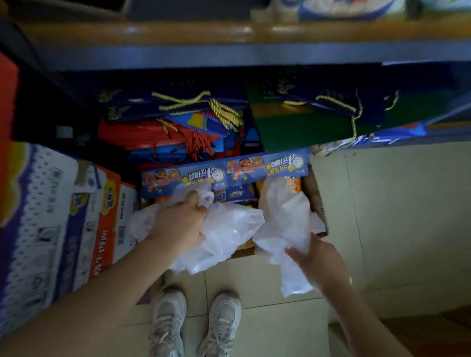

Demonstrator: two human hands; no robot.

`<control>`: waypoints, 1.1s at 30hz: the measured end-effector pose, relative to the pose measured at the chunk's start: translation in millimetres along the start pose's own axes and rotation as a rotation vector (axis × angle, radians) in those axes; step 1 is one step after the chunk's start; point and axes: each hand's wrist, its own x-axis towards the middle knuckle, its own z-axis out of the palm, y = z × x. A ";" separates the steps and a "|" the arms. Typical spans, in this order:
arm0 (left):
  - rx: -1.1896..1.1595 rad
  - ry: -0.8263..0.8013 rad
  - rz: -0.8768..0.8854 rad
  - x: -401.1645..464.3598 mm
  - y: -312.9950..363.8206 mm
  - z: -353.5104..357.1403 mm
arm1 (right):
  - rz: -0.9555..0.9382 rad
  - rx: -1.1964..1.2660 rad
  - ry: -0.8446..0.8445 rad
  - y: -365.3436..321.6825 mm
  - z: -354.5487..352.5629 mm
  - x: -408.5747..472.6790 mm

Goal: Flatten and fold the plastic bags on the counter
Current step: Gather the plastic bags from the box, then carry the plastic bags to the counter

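Crumpled translucent white plastic bags lie over an open cardboard box (317, 202) of snack packets on the floor. My left hand (182, 219) is shut on a large bunched bag (228, 233) in the middle. My right hand (317, 259) grips a second white bag (284, 222), which hangs down past my wrist. The two bags touch between my hands. No counter surface shows near them.
A blue-framed shelf (236, 54) with a wooden edge runs across the top. Under it lie blue, red and green gift bags (204, 121) with cord handles. Printed cartons (60, 223) are stacked at left. My white shoes (195, 327) stand on pale floor tiles.
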 end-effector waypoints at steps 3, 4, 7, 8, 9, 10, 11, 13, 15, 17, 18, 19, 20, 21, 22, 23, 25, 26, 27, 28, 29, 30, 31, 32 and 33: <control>-0.063 0.004 0.049 -36.6 4.6 -54.8 | 0.007 0.021 0.010 -24.7 -33.7 -56.0; -0.086 -0.014 0.057 -52.1 4.2 -75.4 | 0.013 0.027 0.019 -32.2 -49.0 -77.1; -0.080 -0.019 0.116 -98.5 5.0 -137.0 | 0.042 0.075 0.052 -46.5 -98.8 -141.3; -0.062 0.004 0.149 -113.5 8.2 -157.9 | 0.050 0.087 0.065 -48.4 -116.0 -162.9; -0.042 0.025 0.185 -127.3 12.8 -178.9 | 0.059 0.106 0.080 -49.1 -132.9 -183.9; -0.017 0.040 0.221 -140.1 19.1 -200.5 | 0.075 0.128 0.098 -47.7 -147.8 -203.0; 0.018 0.050 0.253 -153.0 27.1 -221.8 | 0.097 0.149 0.123 -44.5 -161.0 -221.8; 0.081 0.103 0.327 -174.9 46.8 -261.1 | 0.137 0.174 0.190 -33.1 -186.3 -258.2; 0.098 0.147 0.414 -187.9 69.9 -290.3 | 0.189 0.194 0.260 -13.8 -206.2 -289.2; 0.113 0.162 0.503 -192.7 100.0 -314.3 | 0.254 0.213 0.331 11.6 -225.9 -316.9; 0.128 0.175 0.547 -193.0 117.3 -325.1 | 0.295 0.231 0.360 26.7 -233.5 -327.2; 0.146 0.191 0.592 -192.4 136.1 -335.4 | 0.343 0.258 0.387 42.4 -240.9 -336.4; 0.162 0.208 0.632 -191.4 156.5 -345.4 | 0.396 0.301 0.411 59.0 -247.9 -344.9; 0.173 0.226 0.666 -190.8 177.6 -355.0 | 0.446 0.344 0.430 75.5 -255.2 -352.3; 0.182 0.237 0.695 -188.9 198.2 -363.4 | 0.490 0.384 0.449 92.3 -262.0 -358.0; 0.185 0.247 0.717 -187.3 219.0 -371.5 | 0.524 0.417 0.463 108.3 -269.0 -363.0; 0.192 0.265 0.738 -179.4 258.1 -384.5 | 0.553 0.443 0.493 140.8 -282.2 -367.6; 0.197 0.270 0.742 -174.3 276.1 -390.8 | 0.567 0.460 0.504 155.9 -290.1 -367.4; 0.198 0.277 0.748 -169.7 293.2 -398.0 | 0.588 0.498 0.504 170.0 -298.0 -367.2; 0.198 0.288 0.754 -163.8 309.6 -404.8 | 0.602 0.546 0.507 183.7 -307.0 -367.3; 0.192 0.303 0.759 -158.7 325.7 -411.7 | 0.612 0.613 0.496 196.7 -317.1 -366.4; 0.195 0.318 0.762 -153.1 341.1 -418.7 | 0.599 0.684 0.485 209.9 -327.0 -364.7; 0.207 0.329 0.767 -148.0 355.4 -425.4 | 0.590 0.775 0.452 220.0 -336.7 -364.0; 0.211 0.336 0.767 -140.5 369.5 -431.6 | 0.588 0.848 0.430 230.7 -344.9 -362.9; 0.194 0.353 0.764 -132.6 384.4 -438.9 | 0.608 0.877 0.447 242.3 -351.7 -360.3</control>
